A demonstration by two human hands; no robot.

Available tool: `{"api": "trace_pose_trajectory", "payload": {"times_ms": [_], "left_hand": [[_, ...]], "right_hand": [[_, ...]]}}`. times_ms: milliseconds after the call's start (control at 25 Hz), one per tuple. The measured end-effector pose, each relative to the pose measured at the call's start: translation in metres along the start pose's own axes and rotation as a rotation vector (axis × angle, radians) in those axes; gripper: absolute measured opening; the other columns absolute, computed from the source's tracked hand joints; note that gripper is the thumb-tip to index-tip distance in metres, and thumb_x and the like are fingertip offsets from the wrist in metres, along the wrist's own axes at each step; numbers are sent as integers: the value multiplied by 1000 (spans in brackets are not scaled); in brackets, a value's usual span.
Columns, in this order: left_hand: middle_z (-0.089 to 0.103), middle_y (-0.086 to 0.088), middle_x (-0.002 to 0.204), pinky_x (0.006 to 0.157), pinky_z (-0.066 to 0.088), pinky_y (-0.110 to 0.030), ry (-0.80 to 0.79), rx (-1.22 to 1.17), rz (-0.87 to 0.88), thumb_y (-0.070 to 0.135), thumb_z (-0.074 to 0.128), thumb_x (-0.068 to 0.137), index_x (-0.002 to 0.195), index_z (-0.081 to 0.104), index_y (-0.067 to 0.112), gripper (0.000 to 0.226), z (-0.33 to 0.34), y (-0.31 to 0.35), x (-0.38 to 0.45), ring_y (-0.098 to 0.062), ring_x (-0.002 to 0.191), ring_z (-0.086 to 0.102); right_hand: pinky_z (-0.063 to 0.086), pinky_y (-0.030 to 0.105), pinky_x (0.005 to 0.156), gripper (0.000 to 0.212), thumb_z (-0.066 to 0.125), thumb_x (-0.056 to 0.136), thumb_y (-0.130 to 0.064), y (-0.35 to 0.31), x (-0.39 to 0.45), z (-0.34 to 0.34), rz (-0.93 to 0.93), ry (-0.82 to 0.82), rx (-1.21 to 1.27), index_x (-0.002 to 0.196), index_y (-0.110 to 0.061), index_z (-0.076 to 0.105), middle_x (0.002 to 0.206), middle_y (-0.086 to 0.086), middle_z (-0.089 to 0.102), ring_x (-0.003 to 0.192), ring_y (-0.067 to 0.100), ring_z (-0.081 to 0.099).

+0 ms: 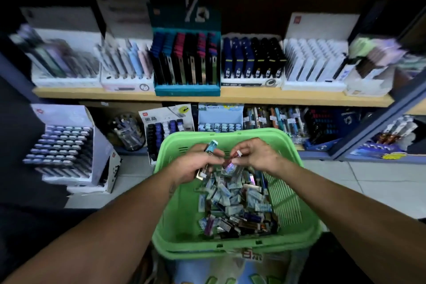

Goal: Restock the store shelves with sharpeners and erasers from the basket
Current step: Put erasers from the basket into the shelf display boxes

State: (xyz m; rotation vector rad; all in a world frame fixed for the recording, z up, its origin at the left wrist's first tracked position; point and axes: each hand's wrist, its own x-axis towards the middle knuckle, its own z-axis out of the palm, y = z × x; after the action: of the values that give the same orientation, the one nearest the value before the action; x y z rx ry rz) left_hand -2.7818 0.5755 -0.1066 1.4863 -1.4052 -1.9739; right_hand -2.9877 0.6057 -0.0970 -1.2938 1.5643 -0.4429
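Both hands are down over a green plastic basket (288,193) that sits right in front of the person, low in the view, with the shelves just behind it. The basket's floor is covered in a loose heap of small wrapped erasers and sharpeners (235,205), mostly white and pale blue packs with some darker purple and black ones toward the near edge. The left hand (196,163) is curled around a small bunch of items, with a teal-topped piece (211,146) poking up out of the fist and a dark one with a white tip (201,174) sticking out underneath. The right hand (255,154) is pinching a small reddish item with a white end (237,154) between thumb and fingertips, held just above the pile. The two hands are close together near the far side of the basket, nearly touching. Behind them, the lower shelf (207,97) carries display boxes, including a teal box (186,62) of dark and pink packs in the middle and white boxes on both sides. Below that shelf there's a white display carton (69,145) standing on the tiled floor (380,182) at left, plus a clear round tub (129,131) and more small boxes behind the basket. The whole shot is kinda blurry, so labels aren't readable.
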Motion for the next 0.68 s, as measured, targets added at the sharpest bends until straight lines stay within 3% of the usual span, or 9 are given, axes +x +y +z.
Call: {"api": "trace_pose_trajectory", "payload": {"times_ms": [120, 240, 360, 440, 560, 680], "left_hand": [[66, 4, 68, 45, 41, -22, -125, -1, 33, 8, 74, 86, 106, 68, 3, 21, 4, 44, -35, -9, 50, 48], [58, -1, 66, 45, 39, -23, -208, 58, 103, 9, 74, 86, 101, 64, 5, 18, 16, 86, -63, -12, 49, 46], [62, -2, 63, 46, 38, -23, -160, 231, 171, 7, 72, 88, 99, 64, 2, 15, 21, 117, -80, -13, 47, 45], [69, -7, 70, 46, 37, -24, -144, 342, 186, 7, 74, 84, 101, 66, -5, 22, 22, 130, -88, -13, 45, 45], [72, -18, 89, 45, 36, -24, -141, 358, 230, 9, 74, 83, 98, 68, -9, 24, 24, 151, -97, -14, 44, 43], [73, -24, 90, 44, 37, -23, -147, 276, 331, 10, 67, 92, 92, 69, -4, 15, 36, 185, -103, -14, 42, 44]], "right_hand": [[53, 36, 98, 26, 76, 80, -3, -38, -31, -30, -153, -103, 147, 105, -8, 72, 101, 4, 77, 100, 19, 72], [55, 27, 84, 25, 72, 85, 3, -74, -59, -55, -288, -96, 130, 110, -3, 70, 99, 8, 77, 90, 15, 71], [58, 32, 88, 33, 75, 83, 1, -96, -81, -72, -342, -94, 65, 114, -9, 70, 106, 11, 75, 94, 19, 72], [58, 33, 87, 43, 81, 78, -2, -103, -92, -80, -358, -93, 20, 116, -15, 68, 111, 11, 72, 92, 17, 71], [56, 30, 73, 46, 82, 75, 3, -114, -105, -99, -414, -35, 79, 116, -6, 63, 103, 14, 70, 77, 13, 66], [56, 32, 80, 37, 83, 73, 4, -132, -113, -128, -465, 117, 185, 106, -2, 67, 93, 10, 71, 82, 16, 66]]}}
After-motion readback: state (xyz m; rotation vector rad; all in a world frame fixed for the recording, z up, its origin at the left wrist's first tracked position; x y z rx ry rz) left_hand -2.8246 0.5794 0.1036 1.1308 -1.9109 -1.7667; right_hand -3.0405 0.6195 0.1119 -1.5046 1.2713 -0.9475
